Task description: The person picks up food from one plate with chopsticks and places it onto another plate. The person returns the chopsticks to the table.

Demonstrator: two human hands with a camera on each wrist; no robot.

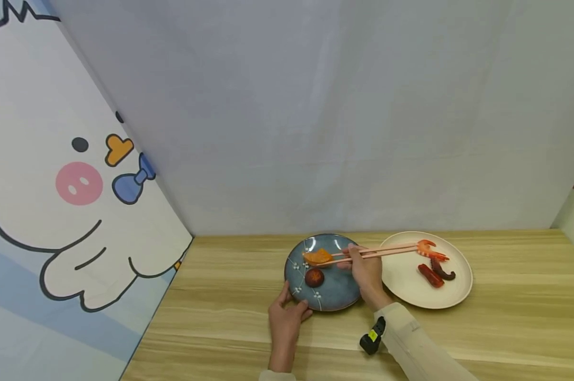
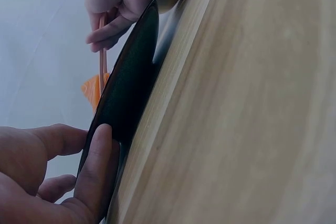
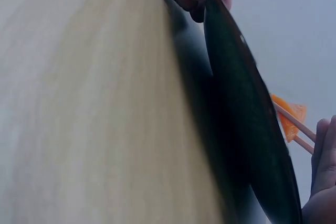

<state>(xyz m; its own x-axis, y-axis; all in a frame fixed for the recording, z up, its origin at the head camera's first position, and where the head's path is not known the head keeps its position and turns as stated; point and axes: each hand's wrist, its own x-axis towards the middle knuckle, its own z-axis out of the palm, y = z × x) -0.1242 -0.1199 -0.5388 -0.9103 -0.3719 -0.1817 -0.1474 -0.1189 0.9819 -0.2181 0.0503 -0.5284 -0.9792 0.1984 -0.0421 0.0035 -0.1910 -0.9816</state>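
Observation:
My right hand (image 1: 367, 275) holds a pair of pink chopsticks (image 1: 382, 253) over the blue plate (image 1: 338, 293). Their tips reach an orange salmon piece (image 1: 318, 257) with pale streaks, which sits between the sticks in the right wrist view. A dark brown mushroom cap (image 1: 314, 278) with a star-shaped mark lies just below the salmon on that plate. At the plate's lower left, my left hand (image 1: 286, 320) pinches the rim. The left wrist view shows its fingers (image 2: 97, 166) on both sides of the plate's edge.
To the right stands a cream plate (image 1: 406, 293). It bears a shrimp (image 1: 426, 247), a dark curled tentacle (image 1: 442, 271) and a red sausage-like piece (image 1: 431, 276). Behind the wooden table (image 1: 220, 296) hangs a grey curtain (image 1: 315, 132); a cartoon panel (image 1: 29, 106) stands at the left.

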